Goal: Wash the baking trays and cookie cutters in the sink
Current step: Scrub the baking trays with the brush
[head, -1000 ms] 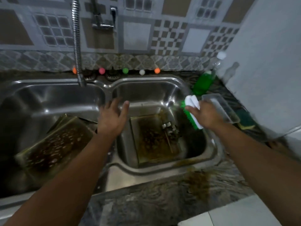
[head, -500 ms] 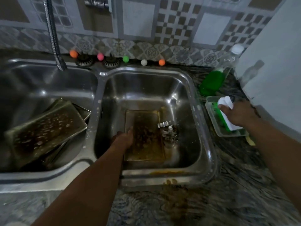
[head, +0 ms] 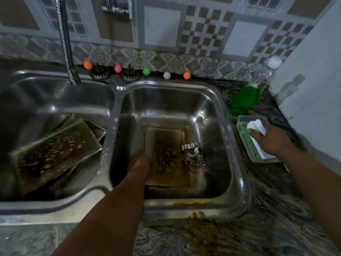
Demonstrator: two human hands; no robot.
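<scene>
A greasy brown baking tray (head: pixel 167 156) lies in the right sink basin (head: pixel 217 100). My left hand (head: pixel 138 162) grips its left edge. Several metal cookie cutters (head: pixel 193 155) lie bunched against the tray's right side. More dirty trays (head: pixel 53 154) are stacked at a tilt in the left basin (head: pixel 46 100). My right hand (head: pixel 271 140) holds a white-handled brush with green bristles (head: pixel 255 134) over a clear plastic container (head: pixel 245 143) on the counter to the right of the sink.
A flexible metal faucet hose (head: pixel 67 52) hangs over the left basin. A bottle of green dish liquid (head: pixel 252 91) leans at the back right. Small coloured balls (head: pixel 146 71) and two drain strainers (head: pixel 130 75) line the back ledge. A white wall (head: pixel 313 80) stands at the right.
My left hand dropped from above the divider into the right basin and took the tray's edge. My right hand carried the brush from over the basin to the plastic container.
</scene>
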